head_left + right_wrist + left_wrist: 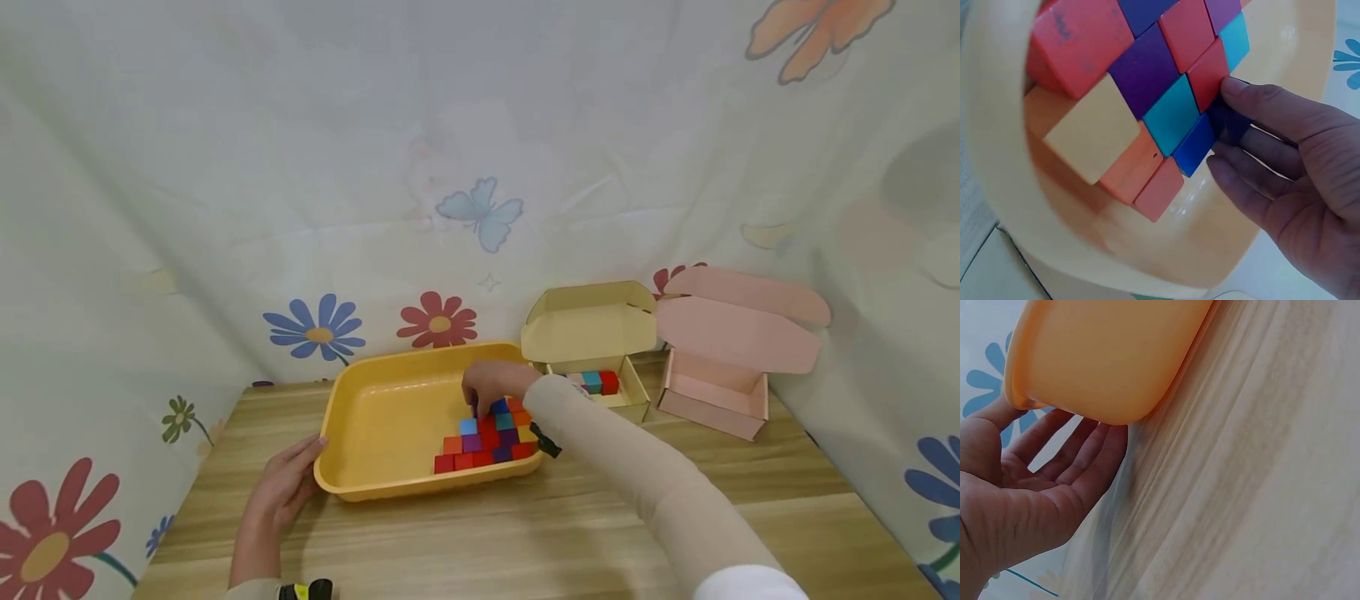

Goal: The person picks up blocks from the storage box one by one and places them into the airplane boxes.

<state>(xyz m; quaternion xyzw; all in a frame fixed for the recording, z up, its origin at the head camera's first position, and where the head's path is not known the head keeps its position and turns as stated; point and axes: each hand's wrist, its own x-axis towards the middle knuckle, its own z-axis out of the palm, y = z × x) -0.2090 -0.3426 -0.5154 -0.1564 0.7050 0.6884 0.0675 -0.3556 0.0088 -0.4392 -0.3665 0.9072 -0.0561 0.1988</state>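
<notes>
A yellow tray (382, 492) lies on the table, with several coloured cubes (483, 437) packed in its right part. Over these cubes my right hand (491, 385) reaches down into the tray. In the right wrist view, its thumb and fingers pinch a dark blue cube (1227, 122), partly hidden by the hand. That cube sits right beside a red cube (1209, 74) and a brighter blue cube (1195, 145). At the tray's near left corner, my left hand (285, 479) grips the edge, thumb at the rim and fingers curved against the outer wall (1104, 375).
Behind the tray's right side stands an open pale yellow box (636, 392) holding several cubes, among them a teal cube (592, 382) and a red cube (609, 382). Right of it is an open pink box (716, 404). A flower-printed cloth (375, 208) hangs around the wooden table (420, 542).
</notes>
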